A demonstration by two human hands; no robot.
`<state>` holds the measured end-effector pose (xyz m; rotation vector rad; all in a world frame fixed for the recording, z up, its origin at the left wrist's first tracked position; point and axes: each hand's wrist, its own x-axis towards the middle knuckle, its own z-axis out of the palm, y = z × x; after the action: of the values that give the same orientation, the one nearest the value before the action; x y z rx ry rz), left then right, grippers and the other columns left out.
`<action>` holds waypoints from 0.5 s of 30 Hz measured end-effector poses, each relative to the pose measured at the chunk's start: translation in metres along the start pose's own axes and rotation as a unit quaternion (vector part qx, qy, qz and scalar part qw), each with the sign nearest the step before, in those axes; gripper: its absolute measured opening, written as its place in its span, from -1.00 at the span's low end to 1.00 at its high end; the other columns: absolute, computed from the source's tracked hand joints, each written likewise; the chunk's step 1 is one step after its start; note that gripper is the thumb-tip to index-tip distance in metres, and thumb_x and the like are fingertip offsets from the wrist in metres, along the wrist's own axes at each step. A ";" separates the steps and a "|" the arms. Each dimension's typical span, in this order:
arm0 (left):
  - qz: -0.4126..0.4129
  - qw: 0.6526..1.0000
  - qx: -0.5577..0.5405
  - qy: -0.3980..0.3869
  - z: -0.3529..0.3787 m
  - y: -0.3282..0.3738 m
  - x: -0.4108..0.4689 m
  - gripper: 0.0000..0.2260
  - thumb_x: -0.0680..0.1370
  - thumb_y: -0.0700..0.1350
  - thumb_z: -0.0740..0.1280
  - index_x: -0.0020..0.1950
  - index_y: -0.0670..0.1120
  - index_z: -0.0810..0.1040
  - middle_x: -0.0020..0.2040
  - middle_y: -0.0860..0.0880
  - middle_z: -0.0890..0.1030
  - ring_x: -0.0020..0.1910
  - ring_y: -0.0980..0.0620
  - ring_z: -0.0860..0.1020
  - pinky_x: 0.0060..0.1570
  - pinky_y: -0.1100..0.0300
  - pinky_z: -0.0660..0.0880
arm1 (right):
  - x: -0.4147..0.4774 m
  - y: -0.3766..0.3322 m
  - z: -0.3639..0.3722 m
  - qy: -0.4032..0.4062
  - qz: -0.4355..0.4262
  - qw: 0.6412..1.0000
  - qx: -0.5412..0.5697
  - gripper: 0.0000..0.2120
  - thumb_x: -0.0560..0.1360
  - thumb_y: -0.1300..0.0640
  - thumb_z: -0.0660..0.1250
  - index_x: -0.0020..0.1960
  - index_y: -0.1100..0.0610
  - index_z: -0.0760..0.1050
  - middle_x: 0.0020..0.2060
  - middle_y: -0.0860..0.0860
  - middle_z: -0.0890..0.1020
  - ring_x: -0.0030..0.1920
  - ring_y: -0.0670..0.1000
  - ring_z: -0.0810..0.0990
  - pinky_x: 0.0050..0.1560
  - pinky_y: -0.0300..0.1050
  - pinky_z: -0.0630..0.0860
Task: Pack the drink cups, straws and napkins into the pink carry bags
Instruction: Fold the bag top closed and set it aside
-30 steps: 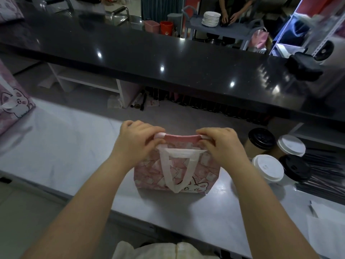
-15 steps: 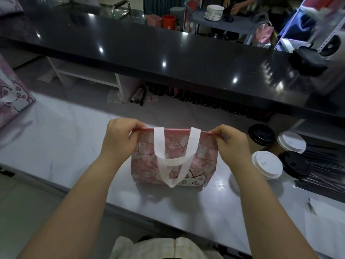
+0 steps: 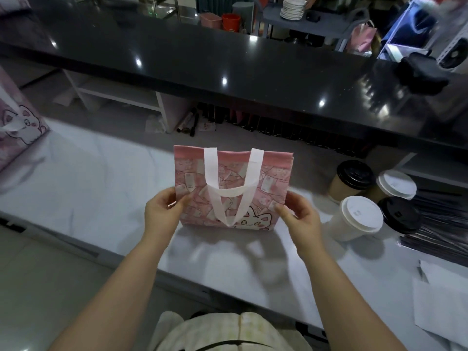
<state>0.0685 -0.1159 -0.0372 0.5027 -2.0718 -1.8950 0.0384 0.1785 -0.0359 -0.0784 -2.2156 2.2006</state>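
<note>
Left hand (image 3: 164, 211) and right hand (image 3: 300, 219) each pinched a lower side edge of the pink bag (image 3: 273, 178), which stood flat-folded on the pale counter (image 3: 88, 178), just left of four lidded cups (image 3: 361, 217). The bag looked light, soft and floppy, likely best taken by its white handles (image 3: 234, 192) or spread open at the rim. It bore a cartoon cat print; no lettering could be read, and a mark on one lid was too small to tell.
</note>
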 end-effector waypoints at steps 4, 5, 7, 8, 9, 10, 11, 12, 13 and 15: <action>-0.006 0.998 -0.061 -0.003 0.003 -0.007 -0.002 -0.75 0.49 -0.26 0.46 -0.04 0.12 0.67 -0.06 0.10 0.72 -0.05 0.13 0.68 -0.14 0.32 0.59 | -0.005 0.007 0.010 -0.008 0.002 1.000 0.022 -0.67 0.40 0.18 0.53 0.12 -0.04 0.61 0.04 -0.09 0.70 0.09 -0.11 0.64 -0.01 -0.29 0.58; -0.010 0.998 -0.065 -0.001 0.003 -0.005 0.000 -0.76 0.50 -0.27 0.45 -0.06 0.10 0.68 -0.07 0.08 0.72 -0.06 0.11 0.69 -0.15 0.32 0.59 | -0.003 0.006 0.012 -0.008 -0.002 1.000 0.023 -0.68 0.41 0.24 0.51 0.09 -0.05 0.61 0.01 -0.10 0.71 0.06 -0.12 0.65 -0.03 -0.30 0.58; -0.020 0.998 -0.065 -0.003 0.003 -0.003 0.003 -0.79 0.49 -0.25 0.45 -0.08 0.09 0.68 -0.08 0.07 0.73 -0.08 0.10 0.69 -0.17 0.32 0.59 | -0.001 0.004 0.015 0.008 -0.004 1.000 0.025 -0.69 0.43 0.32 0.47 0.02 -0.06 0.62 -0.06 -0.11 0.72 -0.01 -0.12 0.67 -0.06 -0.31 0.58; -0.025 0.998 -0.065 -0.007 0.002 -0.004 0.004 -0.81 0.49 -0.24 0.46 -0.07 0.07 0.68 -0.08 0.06 0.73 -0.07 0.10 0.69 -0.17 0.32 0.60 | -0.001 0.005 0.015 0.021 -0.004 0.999 0.030 -0.70 0.43 0.34 0.46 -0.01 -0.04 0.63 -0.10 -0.11 0.72 -0.04 -0.12 0.67 -0.08 -0.32 0.57; -0.031 0.998 -0.060 -0.013 0.001 -0.006 0.004 -0.82 0.48 -0.23 0.47 -0.05 0.06 0.68 -0.07 0.06 0.72 -0.06 0.10 0.69 -0.15 0.31 0.60 | -0.001 0.006 0.014 0.032 -0.001 0.999 0.032 -0.72 0.43 0.35 0.46 -0.04 -0.02 0.63 -0.12 -0.10 0.72 -0.06 -0.12 0.68 -0.10 -0.32 0.58; -0.036 0.998 -0.048 -0.019 -0.001 -0.010 0.004 -0.82 0.47 -0.22 0.48 -0.03 0.05 0.67 -0.06 0.08 0.72 -0.06 0.11 0.69 -0.14 0.30 0.61 | -0.002 0.008 0.013 0.039 0.005 0.999 0.029 -0.74 0.43 0.36 0.46 -0.06 0.01 0.63 -0.14 -0.09 0.72 -0.08 -0.12 0.68 -0.11 -0.31 0.58; -0.041 0.998 -0.027 -0.026 -0.004 -0.015 0.002 -0.81 0.46 -0.22 0.50 -0.01 0.05 0.66 -0.06 0.09 0.72 -0.07 0.13 0.68 -0.13 0.28 0.61 | -0.004 0.012 0.012 0.040 0.014 0.999 0.020 -0.75 0.42 0.37 0.46 -0.06 0.03 0.63 -0.15 -0.08 0.72 -0.09 -0.12 0.68 -0.11 -0.29 0.60; -0.048 0.998 -0.006 -0.030 -0.007 -0.021 -0.001 -0.80 0.45 -0.21 0.51 -0.02 0.05 0.66 -0.07 0.09 0.72 -0.07 0.12 0.68 -0.11 0.26 0.62 | -0.006 0.017 0.010 0.038 0.028 0.999 0.009 -0.76 0.41 0.37 0.47 -0.06 0.05 0.62 -0.16 -0.07 0.72 -0.10 -0.12 0.68 -0.10 -0.25 0.62; -0.054 0.998 0.009 -0.032 -0.010 -0.026 -0.004 -0.80 0.44 -0.22 0.52 -0.04 0.06 0.66 -0.08 0.09 0.72 -0.08 0.11 0.68 -0.09 0.22 0.63 | -0.008 0.021 0.009 0.039 0.043 0.998 0.000 -0.77 0.41 0.37 0.47 -0.06 0.07 0.62 -0.16 -0.06 0.72 -0.11 -0.12 0.68 -0.07 -0.21 0.63; -0.058 0.997 0.036 -0.026 -0.012 -0.033 -0.007 -0.81 0.45 -0.22 0.51 -0.11 0.08 0.68 -0.11 0.09 0.72 -0.11 0.11 0.68 -0.10 0.20 0.61 | -0.011 0.027 0.008 0.044 0.062 0.997 -0.017 -0.82 0.42 0.36 0.46 -0.09 0.10 0.62 -0.19 -0.06 0.72 -0.15 -0.11 0.68 -0.06 -0.19 0.62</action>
<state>0.0824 -0.1264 -0.0689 0.6097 -2.1965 -1.9216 0.0492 0.1697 -0.0625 -0.3156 -2.2587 2.1718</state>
